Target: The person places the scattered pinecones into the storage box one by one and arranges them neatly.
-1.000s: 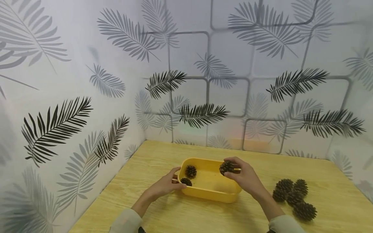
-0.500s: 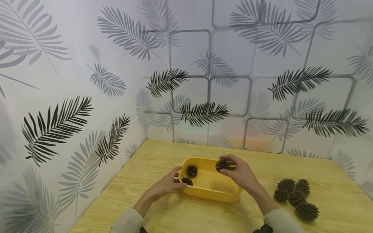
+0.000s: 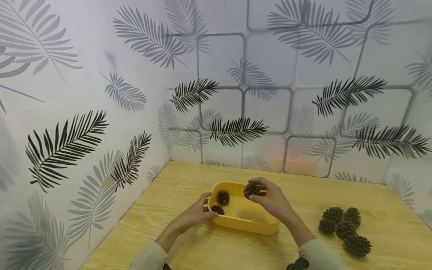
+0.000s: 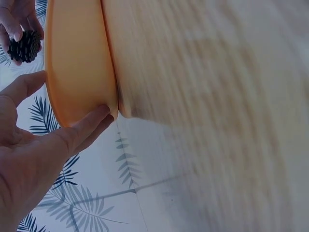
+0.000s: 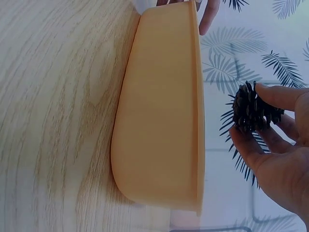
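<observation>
A yellow plastic tub (image 3: 236,224) with rounded corners sits on the table. My left hand (image 3: 195,214) holds its left end, thumb at the rim and fingers against the outer wall, as the left wrist view also shows. Two pine cones (image 3: 223,197) lie inside at that end, one of them partly hidden by the near wall. Over the tub's opening, my right hand (image 3: 271,198) pinches another pine cone (image 3: 251,190) between thumb and fingertips. In the right wrist view this held cone (image 5: 253,108) is beyond the tub's rim, scales spread.
A cluster of several pine cones (image 3: 345,228) lies on the table to the right of the tub. The wood-grain table (image 3: 182,180) meets leaf-patterned walls (image 3: 135,75) at the back and left.
My right hand has carried its pine cone leftward over the tub, toward the cones inside. The left hand keeps its hold on the tub's end.
</observation>
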